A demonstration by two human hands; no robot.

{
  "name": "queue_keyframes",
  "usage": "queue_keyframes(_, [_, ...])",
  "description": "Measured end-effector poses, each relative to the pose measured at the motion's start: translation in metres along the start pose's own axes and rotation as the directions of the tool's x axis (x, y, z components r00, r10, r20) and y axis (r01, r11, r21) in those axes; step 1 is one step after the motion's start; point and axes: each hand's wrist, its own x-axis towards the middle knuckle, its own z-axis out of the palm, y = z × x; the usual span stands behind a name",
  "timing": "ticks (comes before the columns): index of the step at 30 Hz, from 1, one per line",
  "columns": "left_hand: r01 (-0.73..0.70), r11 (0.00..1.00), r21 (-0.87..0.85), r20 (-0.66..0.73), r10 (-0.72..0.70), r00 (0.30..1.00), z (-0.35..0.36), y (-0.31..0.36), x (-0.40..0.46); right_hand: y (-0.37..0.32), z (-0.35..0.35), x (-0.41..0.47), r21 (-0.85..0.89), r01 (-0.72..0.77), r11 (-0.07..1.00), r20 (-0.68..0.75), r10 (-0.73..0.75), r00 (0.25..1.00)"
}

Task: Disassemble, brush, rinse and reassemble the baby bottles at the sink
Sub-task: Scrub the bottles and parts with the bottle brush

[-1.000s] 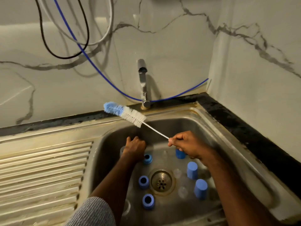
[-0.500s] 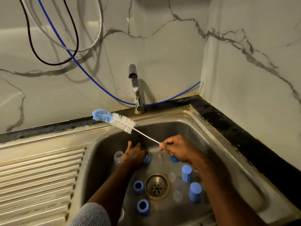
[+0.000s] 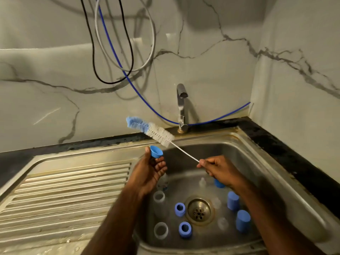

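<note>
My left hand (image 3: 150, 170) is raised over the sink's left rim and pinches a blue screw ring (image 3: 156, 151) between thumb and fingertips, its opening facing up. My right hand (image 3: 219, 169) grips the wire handle of a bottle brush (image 3: 150, 128), whose white and blue bristle head points up and left, just above the ring. In the steel sink (image 3: 266, 173) lie two more blue rings (image 3: 180, 209) (image 3: 185, 230), clear bottles (image 3: 159, 198) (image 3: 161, 230), blue caps (image 3: 233, 200) (image 3: 243, 221) and clear teats (image 3: 223, 223).
A tap (image 3: 181, 105) stands at the back of the sink, no water running. The ribbed drainboard (image 3: 70, 196) spreads to the left. Black, white and blue hoses (image 3: 114, 52) hang on the marble wall. A dark counter edge (image 3: 294, 159) runs along the right. The drain (image 3: 199, 210) sits mid-basin.
My left hand has come up out of the basin with a blue ring it picked from near the back. The brush stays raised in my right hand, which has hardly moved relative to the sink.
</note>
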Motion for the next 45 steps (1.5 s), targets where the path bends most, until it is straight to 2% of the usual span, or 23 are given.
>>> queue_keyframes(3, [-0.026, 0.993, -0.113, 0.009, 0.027, 1.0, -0.001, 0.003, 0.001, -0.001, 0.006, -0.005, -0.011, 0.048, 0.999, 0.023, -0.047, 0.999])
queue_keyframes(9, [-0.037, 0.999, -0.021, 0.045, 0.038, 0.998, 0.01, -0.005, 0.004, 0.004, 0.013, -0.001, -0.081, 0.113, 0.99, -0.015, -0.115, 0.993])
queue_keyframes(13, [-0.098, 0.986, -0.138, 0.062, 0.107, 0.992, 0.01, -0.001, 0.004, 0.01, 0.006, 0.001, -0.098, 0.118, 0.988, -0.023, -0.12, 0.992])
queue_keyframes(16, [-0.15, 0.976, -0.16, 0.051, 0.16, 0.986, 0.006, -0.001, 0.003, 0.009, 0.009, 0.0, -0.118, 0.126, 0.985, 0.015, -0.125, 0.992])
queue_keyframes(21, [-0.143, 0.98, -0.136, 0.096, 0.157, 0.983, 0.009, -0.001, -0.002, 0.009, 0.008, 0.0, -0.16, 0.139, 0.977, -0.111, -0.157, 0.981])
queue_keyframes(28, [-0.123, 0.979, -0.165, 0.045, 0.132, 0.99, 0.002, 0.002, 0.004, -0.001, 0.008, -0.006, -0.08, 0.107, 0.991, 0.082, -0.1, 0.992])
queue_keyframes(32, [-0.235, 0.964, -0.128, 0.063, 0.244, 0.968, 0.005, -0.006, 0.004, 0.001, 0.014, -0.003, -0.111, 0.131, 0.985, -0.02, -0.134, 0.991])
queue_keyframes(34, [-0.265, 0.95, -0.163, 0.054, 0.277, 0.959, 0.006, -0.005, 0.004, 0.002, 0.01, -0.002, -0.131, 0.123, 0.984, -0.053, -0.131, 0.99])
queue_keyframes(38, [-0.228, 0.925, -0.303, 0.01, 0.242, 0.97, 0.0, 0.002, 0.007, 0.0, 0.005, -0.004, -0.132, 0.121, 0.984, 0.028, -0.118, 0.993])
queue_keyframes(40, [-0.231, 0.947, -0.223, 0.023, 0.242, 0.97, -0.002, 0.001, 0.006, -0.002, 0.009, -0.004, -0.142, 0.129, 0.981, 0.02, -0.127, 0.992])
queue_keyframes(43, [-0.283, 0.959, -0.022, 0.127, 0.283, 0.951, 0.005, -0.003, 0.003, 0.0, 0.009, -0.003, -0.155, 0.127, 0.98, -0.079, -0.14, 0.987])
queue_keyframes(45, [-0.277, 0.957, -0.082, 0.1, 0.285, 0.953, 0.008, -0.005, 0.003, 0.001, 0.005, -0.002, -0.164, 0.103, 0.981, -0.064, -0.115, 0.991])
